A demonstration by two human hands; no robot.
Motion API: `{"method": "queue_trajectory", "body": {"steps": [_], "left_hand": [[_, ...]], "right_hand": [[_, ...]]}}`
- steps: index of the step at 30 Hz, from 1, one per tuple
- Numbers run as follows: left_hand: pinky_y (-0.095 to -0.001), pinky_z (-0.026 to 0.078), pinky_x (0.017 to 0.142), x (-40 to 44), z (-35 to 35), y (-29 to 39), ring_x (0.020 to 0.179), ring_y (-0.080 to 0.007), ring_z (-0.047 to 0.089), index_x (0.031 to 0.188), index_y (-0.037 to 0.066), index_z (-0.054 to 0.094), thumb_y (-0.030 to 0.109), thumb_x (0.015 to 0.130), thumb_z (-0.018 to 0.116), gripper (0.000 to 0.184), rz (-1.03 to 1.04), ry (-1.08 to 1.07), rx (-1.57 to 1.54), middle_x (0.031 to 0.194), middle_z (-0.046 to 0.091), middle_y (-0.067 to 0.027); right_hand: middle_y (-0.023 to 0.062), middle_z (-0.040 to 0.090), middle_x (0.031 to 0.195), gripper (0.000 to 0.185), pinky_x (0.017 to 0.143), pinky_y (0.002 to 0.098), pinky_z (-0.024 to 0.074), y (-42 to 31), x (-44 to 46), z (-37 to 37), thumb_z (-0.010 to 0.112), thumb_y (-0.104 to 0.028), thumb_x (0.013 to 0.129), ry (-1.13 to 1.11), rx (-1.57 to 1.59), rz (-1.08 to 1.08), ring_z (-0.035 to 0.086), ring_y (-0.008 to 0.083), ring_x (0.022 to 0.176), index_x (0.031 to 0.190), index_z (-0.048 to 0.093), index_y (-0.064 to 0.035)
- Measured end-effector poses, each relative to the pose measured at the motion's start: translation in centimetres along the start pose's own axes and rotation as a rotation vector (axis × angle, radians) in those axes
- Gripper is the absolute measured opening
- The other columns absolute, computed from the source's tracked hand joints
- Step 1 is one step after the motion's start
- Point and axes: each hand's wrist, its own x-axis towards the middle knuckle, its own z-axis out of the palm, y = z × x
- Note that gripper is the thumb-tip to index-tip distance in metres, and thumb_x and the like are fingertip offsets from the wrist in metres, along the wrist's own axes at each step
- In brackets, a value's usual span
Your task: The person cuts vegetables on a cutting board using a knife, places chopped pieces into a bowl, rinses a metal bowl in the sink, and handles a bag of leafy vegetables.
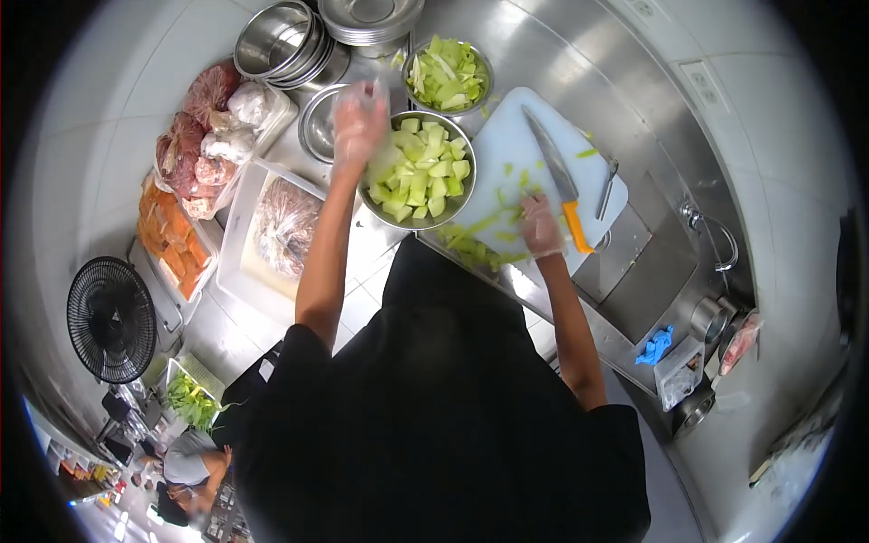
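My left hand (360, 122), in a clear glove, is raised beside a steel bowl of pale green chunks (421, 172); its fingers are blurred. On the white cutting board (507, 136) my right hand (541, 226), also gloved, rests near green peel scraps (516, 185), with its fingers bent down; what is under them is hidden. Just right of that hand lies a knife with an orange handle (577, 228), its blade pointing away. A peeler (607, 190) lies at the board's right edge. Another bowl of green peelings (448, 77) stands behind the chunks.
Stacked steel bowls (276, 41) and plates (371, 18) stand at the back left. Bagged meat (213, 136), a plastic tub (244, 244) and a tray of orange pieces (172, 240) are left. A sink (638, 262) is right. Another person (195, 471) is at lower left.
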Motion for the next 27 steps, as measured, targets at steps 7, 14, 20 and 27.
{"method": "queue_trajectory", "body": {"steps": [7,14,20,27], "left_hand": [[-0.0456,0.050,0.082,11.5,9.7,-4.6,0.096,-0.0363,0.066,0.106,-0.004,0.067,0.038,0.089,0.056,0.047,0.228,-0.564,0.253,0.101,0.068,-0.0265],[-0.0409,0.050,0.080,13.8,14.9,-7.5,0.090,-0.0245,0.060,0.112,-0.004,0.066,0.027,0.083,0.070,0.042,0.002,-0.613,-0.046,0.106,0.068,-0.0149],[-0.0356,0.056,0.061,12.7,9.0,-7.9,0.085,-0.0189,0.065,0.100,-0.002,0.066,0.020,0.085,0.067,0.027,-0.256,-0.633,-0.853,0.090,0.066,-0.0112],[-0.0329,0.061,0.062,2.8,2.6,0.2,0.085,-0.0183,0.066,0.108,-0.002,0.065,0.015,0.089,0.066,0.026,-0.206,-0.528,-0.893,0.100,0.068,-0.0111]], "right_hand": [[0.0157,0.064,0.109,0.028,0.089,0.0392,0.0495,-3.8,-3.2,-3.4,0.067,-0.009,0.075,0.199,0.137,0.378,0.063,0.0339,0.101,0.103,0.066,-0.0052],[0.0114,0.066,0.100,0.027,0.083,0.0329,0.0508,-3.3,-9.7,-3.1,0.067,-0.009,0.080,0.324,0.271,0.614,0.065,0.0230,0.091,0.106,0.064,-0.0056],[0.0103,0.069,0.099,0.030,0.083,0.0325,0.0514,-2.5,-5.7,-7.7,0.065,-0.010,0.081,0.396,0.273,0.424,0.065,0.0195,0.089,0.110,0.063,-0.0059],[0.0100,0.066,0.111,0.030,0.086,0.0305,0.0505,-13.5,7.2,-19.1,0.065,-0.012,0.083,0.304,0.157,0.077,0.064,0.0217,0.095,0.113,0.063,-0.0079]]}}
